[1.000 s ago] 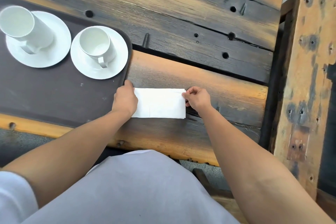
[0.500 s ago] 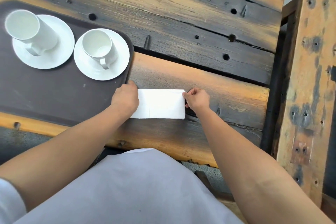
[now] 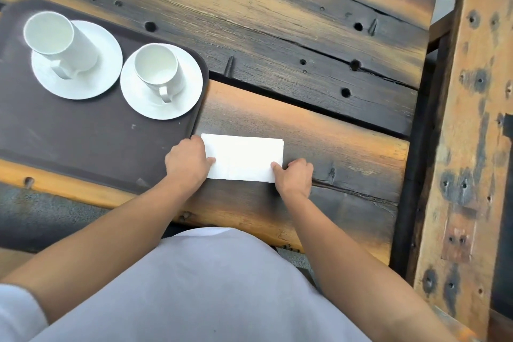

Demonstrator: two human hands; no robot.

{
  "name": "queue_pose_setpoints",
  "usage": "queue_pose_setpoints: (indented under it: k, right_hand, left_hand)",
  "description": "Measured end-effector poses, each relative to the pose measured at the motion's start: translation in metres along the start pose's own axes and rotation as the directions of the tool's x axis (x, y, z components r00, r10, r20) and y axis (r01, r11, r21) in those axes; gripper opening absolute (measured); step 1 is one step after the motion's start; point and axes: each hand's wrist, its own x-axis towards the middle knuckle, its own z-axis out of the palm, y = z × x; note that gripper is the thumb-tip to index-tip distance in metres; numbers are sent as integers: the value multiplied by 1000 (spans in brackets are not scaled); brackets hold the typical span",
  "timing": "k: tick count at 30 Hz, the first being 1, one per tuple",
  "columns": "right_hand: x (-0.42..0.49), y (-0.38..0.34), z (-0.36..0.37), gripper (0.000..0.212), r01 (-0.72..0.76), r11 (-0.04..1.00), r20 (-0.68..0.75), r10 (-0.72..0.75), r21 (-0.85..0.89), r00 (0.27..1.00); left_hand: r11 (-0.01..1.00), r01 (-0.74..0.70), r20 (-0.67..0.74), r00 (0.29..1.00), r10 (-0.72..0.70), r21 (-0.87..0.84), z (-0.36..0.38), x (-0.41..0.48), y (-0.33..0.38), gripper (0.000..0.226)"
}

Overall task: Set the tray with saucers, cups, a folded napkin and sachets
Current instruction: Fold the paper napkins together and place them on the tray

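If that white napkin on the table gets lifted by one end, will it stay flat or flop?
Probably flop: the napkin looks like thin folded paper, layers showing at its right edge. Likely very light, so a draught might shift it; the left hand and right hand each hold an end. It may drag on the rough wooden table.

One wide-angle head camera looks steeply down past the person's torso, close over the wooden table (image 3: 319, 122), with the left hand (image 3: 188, 164) and right hand (image 3: 295, 178) near centre.
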Motion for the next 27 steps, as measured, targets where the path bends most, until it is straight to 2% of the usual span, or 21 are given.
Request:
queue_pose_setpoints:
  k: [3,6,9,11,13,16,17,19,21,22,24,27]
  right_hand:
    - [0,-2,3,53,-48,999,4,48,26,999]
    - [1,-3,4,34,-31,998,-4,32,58,999]
    - [3,-2,5,25,-25,996,1,25,83,1000]
    - [6,0,5,23,-26,995,10,25,101,1000]
    - [8,2,4,20,-17,994,21,14,104,1000]
    - [13,5,2,21,-2,995,53,-4,98,999]
    - [15,5,1,22,2,996,64,-8,94,998]
    - [17,5,-1,22,2,995,78,-10,98,997]
    - [17,3,-3,20,-6,994,86,-4,112,996]
    - [17,2,-4,19,-10,993,90,0,116,996]
    - [14,1,-5,20,-8,995,104,-3,102,995]
    - [13,3,-6,22,-5,994,125,-9,108,992]
  left_hand:
    - [996,29,-18,999,-31,-86,8,-4,4,43]
    - [979,85,5,996,-86,-186,13,-5,8,34]
    - [958,79,15,997,-78,-276,19,-7,14,20]
    - [925,73,-5,997,-80,-372,25,-9,17,4]
    - [859,97,-2,994,-114,-502,30,-11,17,8]
    - [678,161,51,982,-180,-717,30,-11,14,27]
    - [574,205,110,974,-197,-793,29,-10,13,33]
    - [278,330,298,943,-150,-902,25,-8,12,36]
    - [32,458,458,889,-19,-888,21,-9,12,34]
    - [-41,514,512,858,46,-857,19,-9,11,35]
    - [-112,596,574,800,176,-795,17,-10,10,40]
    - [-138,646,589,749,303,-751,17,-12,10,57]
